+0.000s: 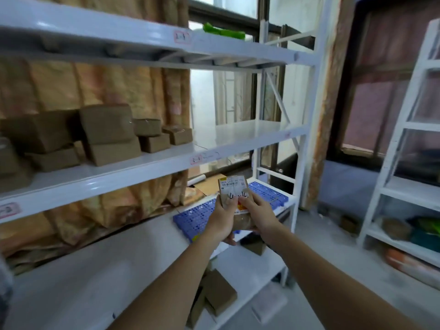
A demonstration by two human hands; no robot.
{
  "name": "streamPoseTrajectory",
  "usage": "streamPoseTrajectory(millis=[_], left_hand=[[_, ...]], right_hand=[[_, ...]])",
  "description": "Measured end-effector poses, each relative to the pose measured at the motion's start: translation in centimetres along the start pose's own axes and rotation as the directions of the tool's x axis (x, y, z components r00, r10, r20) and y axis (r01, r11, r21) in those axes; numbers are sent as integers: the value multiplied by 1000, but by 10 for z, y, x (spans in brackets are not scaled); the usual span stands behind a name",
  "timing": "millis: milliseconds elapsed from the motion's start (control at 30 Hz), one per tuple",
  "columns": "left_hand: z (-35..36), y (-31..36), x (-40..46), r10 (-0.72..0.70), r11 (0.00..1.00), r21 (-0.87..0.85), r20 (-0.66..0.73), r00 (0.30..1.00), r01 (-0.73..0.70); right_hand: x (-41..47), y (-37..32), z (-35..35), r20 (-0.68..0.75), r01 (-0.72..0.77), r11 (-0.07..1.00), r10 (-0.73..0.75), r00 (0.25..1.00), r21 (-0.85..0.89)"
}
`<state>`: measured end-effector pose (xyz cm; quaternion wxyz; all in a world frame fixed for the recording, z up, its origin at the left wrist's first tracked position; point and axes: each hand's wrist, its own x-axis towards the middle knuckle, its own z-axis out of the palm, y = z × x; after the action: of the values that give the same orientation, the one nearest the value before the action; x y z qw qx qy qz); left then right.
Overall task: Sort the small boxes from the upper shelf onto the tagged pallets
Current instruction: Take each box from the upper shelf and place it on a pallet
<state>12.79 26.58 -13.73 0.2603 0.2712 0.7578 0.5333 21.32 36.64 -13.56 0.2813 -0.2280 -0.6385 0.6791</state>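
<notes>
A white metal shelving unit [152,160] fills the left and middle of the view, with a tan curtain [95,86] hanging behind it. Its middle shelf carries a cluster of brown cardboard boxes [104,134] stacked toward the left end, the smaller ones nearest the shelf's middle; the right end of that shelf is bare white. Pink tags [196,159] are stuck on the front edges of the shelves. On the top shelf, near its right end, lies a green object [223,32].

On the lower shelf, at its right end, lies a blue perforated plastic pallet [197,217]. Below that, on the bottom shelf near its front edge, sit a few more brown boxes [220,291]. A second white rack [404,163] stands at the right edge of the view, with blurred items on its lower levels.

Both arms reach forward over the lower shelf. A small brown box [234,194] with a white barcode label and handwriting is held upright above the blue pallet. The left hand [223,217] grips its left side with curled fingers, thumb on the front face. The right hand [258,213] holds its right side, fingertips pinching the front near the label.
</notes>
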Motion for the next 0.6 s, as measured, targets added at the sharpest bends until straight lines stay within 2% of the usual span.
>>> streamPoseTrajectory(millis=[367, 600], left_hand=[[81, -37, 66, -35, 995, 93, 169, 985, 19], [142, -35, 115, -57, 992, 119, 210, 976, 32]], right_hand=[[36, 74, -78, -154, -138, 990, 140, 978, 25], [77, 94, -144, -152, -185, 983, 180, 972, -18]])
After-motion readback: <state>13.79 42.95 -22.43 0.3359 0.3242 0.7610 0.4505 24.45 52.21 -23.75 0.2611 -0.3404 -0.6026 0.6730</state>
